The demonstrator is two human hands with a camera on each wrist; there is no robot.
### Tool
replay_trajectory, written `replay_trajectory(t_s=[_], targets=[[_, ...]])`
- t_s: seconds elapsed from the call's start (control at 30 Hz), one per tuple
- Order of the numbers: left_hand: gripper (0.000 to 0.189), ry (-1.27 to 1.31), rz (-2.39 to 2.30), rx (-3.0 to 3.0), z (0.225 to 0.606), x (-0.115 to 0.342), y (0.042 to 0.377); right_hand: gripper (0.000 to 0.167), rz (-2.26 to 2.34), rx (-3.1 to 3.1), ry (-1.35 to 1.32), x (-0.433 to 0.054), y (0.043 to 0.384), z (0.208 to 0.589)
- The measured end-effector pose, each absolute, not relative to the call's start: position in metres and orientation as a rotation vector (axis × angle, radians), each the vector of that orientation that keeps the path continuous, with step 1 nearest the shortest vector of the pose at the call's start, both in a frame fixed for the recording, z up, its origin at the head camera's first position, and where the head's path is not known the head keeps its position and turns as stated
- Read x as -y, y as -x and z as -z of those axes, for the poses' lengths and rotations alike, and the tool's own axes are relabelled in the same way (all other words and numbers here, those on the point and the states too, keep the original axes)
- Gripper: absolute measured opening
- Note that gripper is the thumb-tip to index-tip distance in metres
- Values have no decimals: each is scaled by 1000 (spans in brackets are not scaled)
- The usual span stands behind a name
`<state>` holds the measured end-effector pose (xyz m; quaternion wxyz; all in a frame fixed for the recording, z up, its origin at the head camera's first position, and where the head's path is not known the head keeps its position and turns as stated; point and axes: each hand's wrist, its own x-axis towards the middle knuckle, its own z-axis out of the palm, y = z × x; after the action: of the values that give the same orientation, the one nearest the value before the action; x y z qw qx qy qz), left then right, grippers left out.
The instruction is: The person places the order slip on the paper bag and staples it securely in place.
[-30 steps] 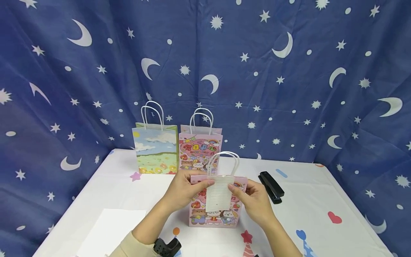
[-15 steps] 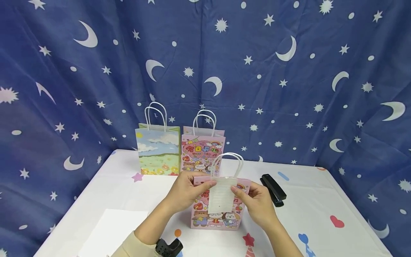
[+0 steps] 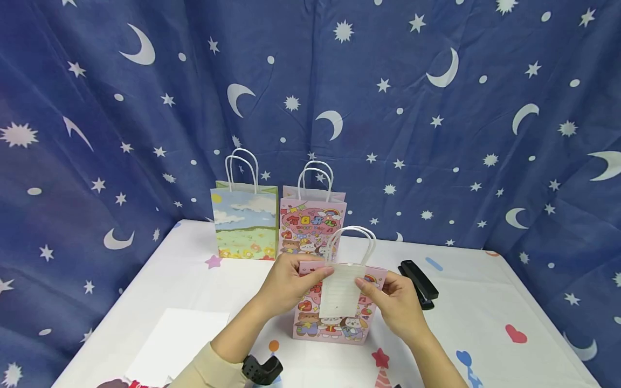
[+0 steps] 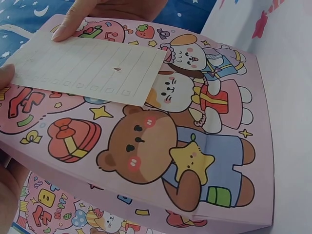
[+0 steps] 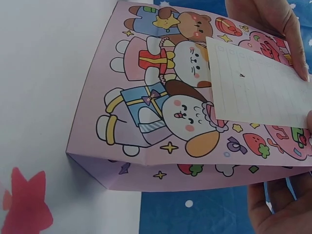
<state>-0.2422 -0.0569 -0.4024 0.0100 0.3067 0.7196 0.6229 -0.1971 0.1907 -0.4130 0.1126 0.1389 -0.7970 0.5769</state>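
A pink paper gift bag (image 3: 307, 326) with cartoon animals stands upright at the front middle of the table. Against its front, below the white handles (image 3: 371, 242), lies a lined paper card (image 3: 341, 296). My left hand (image 3: 290, 284) pinches the bag's top left edge, thumb on the card's upper left corner. At the opposite side, my right hand (image 3: 400, 306) grips the top right edge, its thumb pressing the card's right side. In the left wrist view the card (image 4: 92, 63) shows rows with small boxes and a small dark mark. Fingers behind the bag are partly hidden.
Behind stand a landscape-print gift bag (image 3: 245, 229) and a second pink gift bag (image 3: 312, 213), before a blue star-and-moon curtain (image 3: 310, 81). A black stapler (image 3: 418, 283) lies right of my right hand. White paper (image 3: 177, 339) lies at the left, beside my left forearm.
The whole head view has shifted, so everything appears farther right. Both hands keep the same hold on the bag and card.
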Motion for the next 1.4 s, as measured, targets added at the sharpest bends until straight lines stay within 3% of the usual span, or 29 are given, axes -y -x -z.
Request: replay_trajectory(t_s=[1.07,1.2,1.4], targets=[[19,-976,-1945,-2243,400,56,241,12,-1623,2305,-536,-215,194,393],[17,-969,-1945,-2269,398,57,241,22,-1584,2274,-397,-229,200,387],[19,-947,-1920,-2294,400,57,241,41,-1400,2385,188,-260,211,396]])
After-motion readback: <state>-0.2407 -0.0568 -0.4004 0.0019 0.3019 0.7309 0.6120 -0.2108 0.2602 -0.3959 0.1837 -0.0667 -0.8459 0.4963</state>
